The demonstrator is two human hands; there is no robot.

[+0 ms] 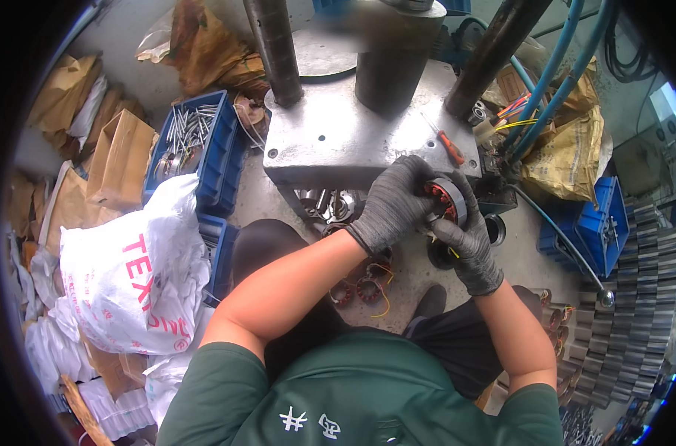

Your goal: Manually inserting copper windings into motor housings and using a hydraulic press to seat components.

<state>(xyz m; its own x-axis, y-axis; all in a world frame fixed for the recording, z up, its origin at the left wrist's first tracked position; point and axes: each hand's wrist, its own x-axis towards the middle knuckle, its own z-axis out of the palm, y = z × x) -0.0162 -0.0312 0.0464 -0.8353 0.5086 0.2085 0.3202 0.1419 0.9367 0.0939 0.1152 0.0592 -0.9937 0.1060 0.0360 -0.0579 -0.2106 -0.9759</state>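
Between my two grey-gloved hands is a motor stator, a silvery ring (pixel 459 195) with reddish windings inside. My left hand (pixel 397 202) grips it from the left, its fingers curled at the rim. From the right and below, my right hand (pixel 471 253) closes round the same ring, thumb near its lower edge. The stator is tilted, held just in front of the near edge of a metal press table (pixel 323 152). On that table, just beyond my hands, lies a screwdriver (pixel 451 146) with a red handle.
Dark steel columns (pixel 275 52) rise from the press table. A blue crate (pixel 193 145) of metal rods stands left, near a white sack (pixel 133 271). More wound stators (pixel 367 288) lie on the floor below. Stacked metal rings (pixel 628 312) and another blue crate (pixel 602 230) are at right.
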